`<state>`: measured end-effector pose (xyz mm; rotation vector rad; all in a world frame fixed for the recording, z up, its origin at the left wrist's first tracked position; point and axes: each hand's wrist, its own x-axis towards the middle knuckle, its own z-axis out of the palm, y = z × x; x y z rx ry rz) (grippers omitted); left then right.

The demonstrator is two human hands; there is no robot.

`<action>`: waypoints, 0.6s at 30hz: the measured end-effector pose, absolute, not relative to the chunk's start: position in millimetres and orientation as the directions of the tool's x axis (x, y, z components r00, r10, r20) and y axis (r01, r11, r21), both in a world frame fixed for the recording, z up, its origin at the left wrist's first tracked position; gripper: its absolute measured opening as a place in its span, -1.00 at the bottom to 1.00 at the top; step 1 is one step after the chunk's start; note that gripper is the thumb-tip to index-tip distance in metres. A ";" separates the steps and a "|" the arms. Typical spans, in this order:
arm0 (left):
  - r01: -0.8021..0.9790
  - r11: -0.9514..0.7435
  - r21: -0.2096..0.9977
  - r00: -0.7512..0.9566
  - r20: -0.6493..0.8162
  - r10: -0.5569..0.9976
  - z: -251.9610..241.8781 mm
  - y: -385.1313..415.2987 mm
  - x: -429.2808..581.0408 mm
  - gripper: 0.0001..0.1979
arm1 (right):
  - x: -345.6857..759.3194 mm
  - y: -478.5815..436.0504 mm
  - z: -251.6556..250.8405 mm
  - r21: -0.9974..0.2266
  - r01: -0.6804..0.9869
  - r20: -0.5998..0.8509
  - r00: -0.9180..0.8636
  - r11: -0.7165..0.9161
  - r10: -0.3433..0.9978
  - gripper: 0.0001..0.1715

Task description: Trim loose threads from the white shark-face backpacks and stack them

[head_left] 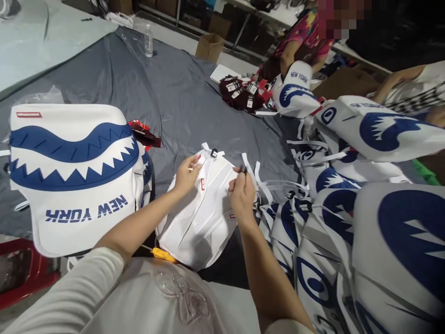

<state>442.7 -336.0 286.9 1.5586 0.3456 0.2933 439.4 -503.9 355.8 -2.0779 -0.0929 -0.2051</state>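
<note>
A white perforated backpack (203,211) lies back-side up in front of me on the grey sheet. My left hand (186,174) pinches a white strap with a red tab near the bag's top edge. My right hand (241,192) is closed on a small black buckle at the end of another white strap (259,178). A yellow-handled tool (162,253) lies by the bag's lower edge, close to my body.
A white and blue "NEW YORK" shark-mouth backpack (74,178) stands at the left. Several more such bags (365,222) are heaped at the right. Another person (302,41) sits across, beside dark red tags (243,93). A water bottle (148,41) and cardboard box (209,46) stand farther back.
</note>
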 end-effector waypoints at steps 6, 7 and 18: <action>0.098 -0.365 0.926 0.950 0.021 0.311 282.3 -330.2 537.1 -0.57 | 484.5 -494.6 329.1 -0.400 0.052 0.010 0.999 -0.915 0.053 -0.45; 0.098 -0.397 0.913 0.956 0.024 0.291 280.3 -332.8 542.9 -0.59 | 489.1 -491.6 327.2 -0.355 0.056 -0.007 0.998 -0.933 0.062 -0.48; 0.100 -0.194 0.976 0.914 -0.013 0.406 245.7 -339.8 562.0 -0.88 | 519.8 -462.3 317.8 -0.121 0.166 0.072 0.985 -0.979 0.159 -0.56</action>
